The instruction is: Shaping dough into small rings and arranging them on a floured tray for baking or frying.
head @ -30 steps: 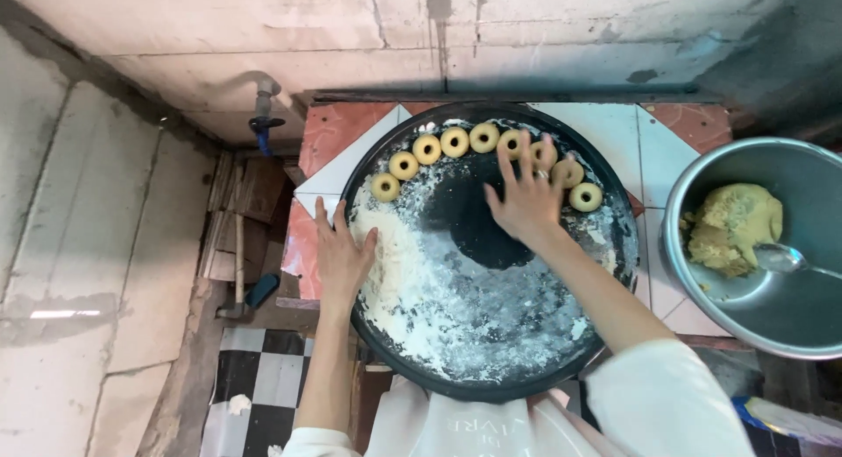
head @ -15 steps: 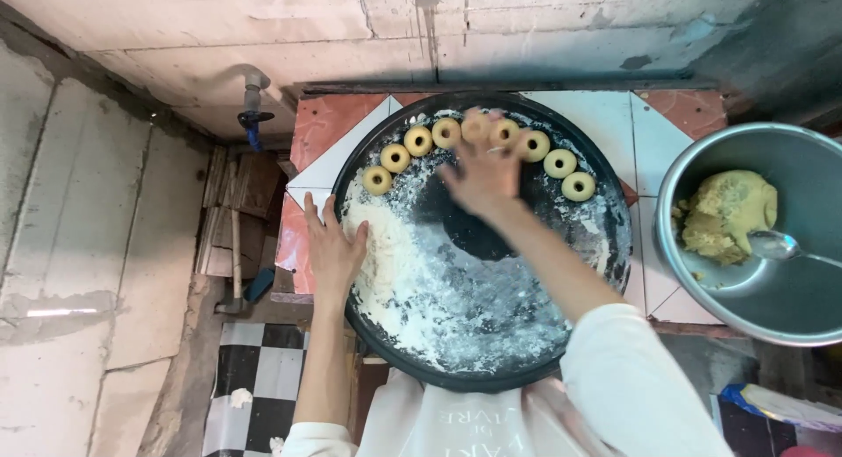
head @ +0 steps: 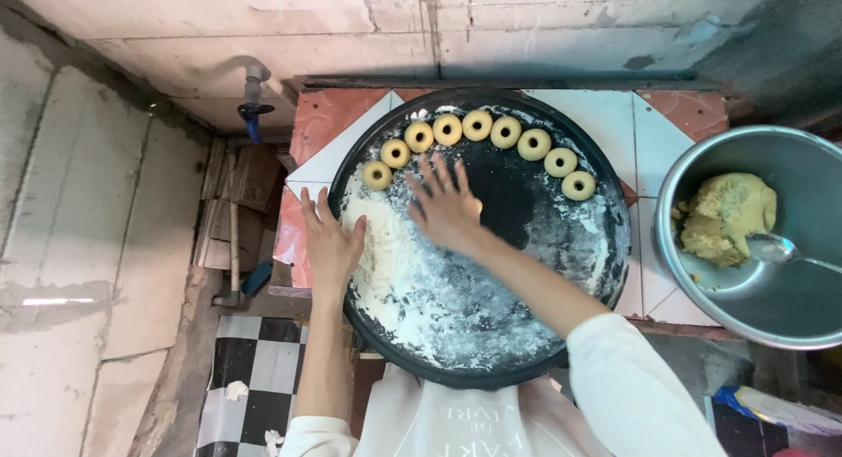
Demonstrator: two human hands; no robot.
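Right hand [head: 445, 207] lies flat, fingers spread and empty, on the round black floured metal tray [head: 605, 273], nearest the pale ring-shaped dough pieces [head: 491, 141] just beyond its fingertips, while the left hand [head: 329, 242], open, steadies the tray's left rim.

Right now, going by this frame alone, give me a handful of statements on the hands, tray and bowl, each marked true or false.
1. The right hand lies flat on the floured round black tray. True.
2. The left hand holds the spoon. False: it rests on the tray's left rim; the spoon lies in the metal bowl.
3. Eight dough rings curve along the tray's far edge. True.
4. The bowl is empty. False: it holds a lump of yellow dough.
5. The rings are stacked in a pile. False: they lie singly in one arc.
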